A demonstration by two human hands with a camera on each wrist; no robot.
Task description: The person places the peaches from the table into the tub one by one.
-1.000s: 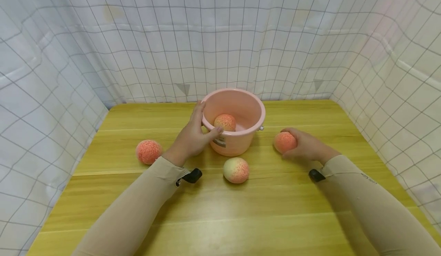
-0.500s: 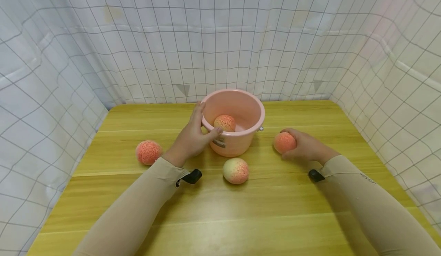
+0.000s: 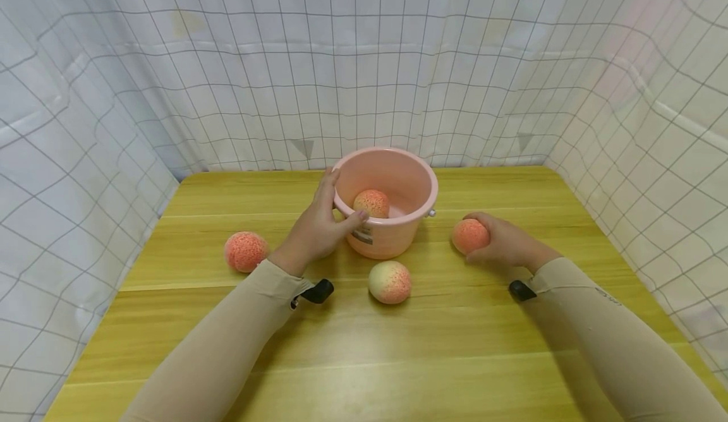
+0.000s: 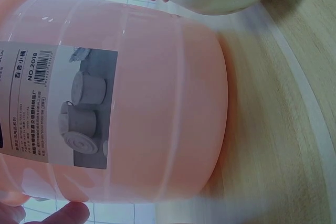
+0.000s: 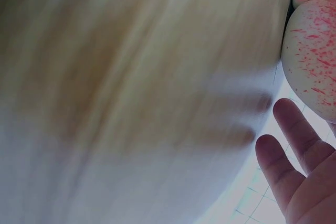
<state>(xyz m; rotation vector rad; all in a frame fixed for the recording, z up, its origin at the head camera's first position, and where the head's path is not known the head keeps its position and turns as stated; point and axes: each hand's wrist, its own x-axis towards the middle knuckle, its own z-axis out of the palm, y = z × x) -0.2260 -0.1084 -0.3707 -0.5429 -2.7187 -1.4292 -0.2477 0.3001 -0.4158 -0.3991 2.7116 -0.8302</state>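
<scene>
My left hand (image 3: 318,227) grips the left side of a pink plastic bucket (image 3: 392,240), its thumb at the front of the rim and its fingers along the outer wall. Inside the bucket lies one speckled fake peach (image 3: 371,203). To the right of the bucket, my right hand (image 3: 507,240) holds another fake peach (image 3: 469,237) between thumb and fingers, low over the table. In the right wrist view, two fingers (image 5: 294,129) of that hand stick out beside the white, red-flecked fruit. The bucket's printed label (image 4: 79,106) faces the left wrist camera.
A pale and pink peach (image 3: 390,282) rests on the wooden table (image 3: 364,359) in front of the bucket. Another peach (image 3: 246,251) lies at the left, close by the left wrist. White gridded curtains (image 3: 375,62) enclose the table at the back and sides.
</scene>
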